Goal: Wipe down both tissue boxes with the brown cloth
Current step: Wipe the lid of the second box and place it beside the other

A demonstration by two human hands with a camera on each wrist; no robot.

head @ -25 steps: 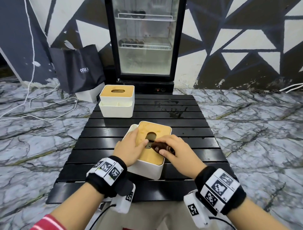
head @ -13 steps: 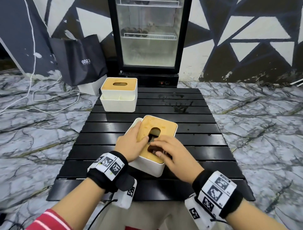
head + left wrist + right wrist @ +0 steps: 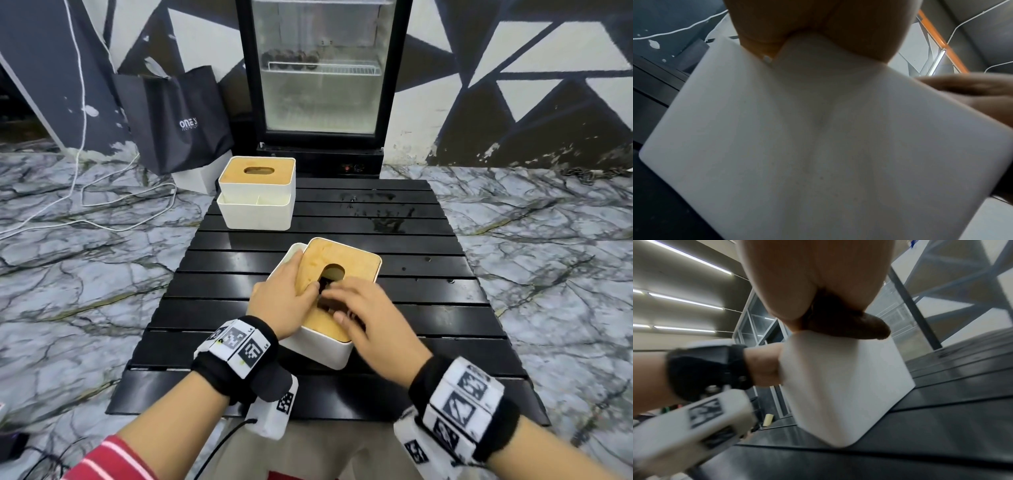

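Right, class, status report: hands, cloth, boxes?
Left hand holds near tissue box. Right hand grips brown cloth on its lid. Far tissue box apart; nothing obstructs.

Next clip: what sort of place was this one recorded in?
Probably a café or shop corner: a glass-door display fridge stands before a black-and-white triangle-painted wall, with a black slatted table on a marble-pattern floor.
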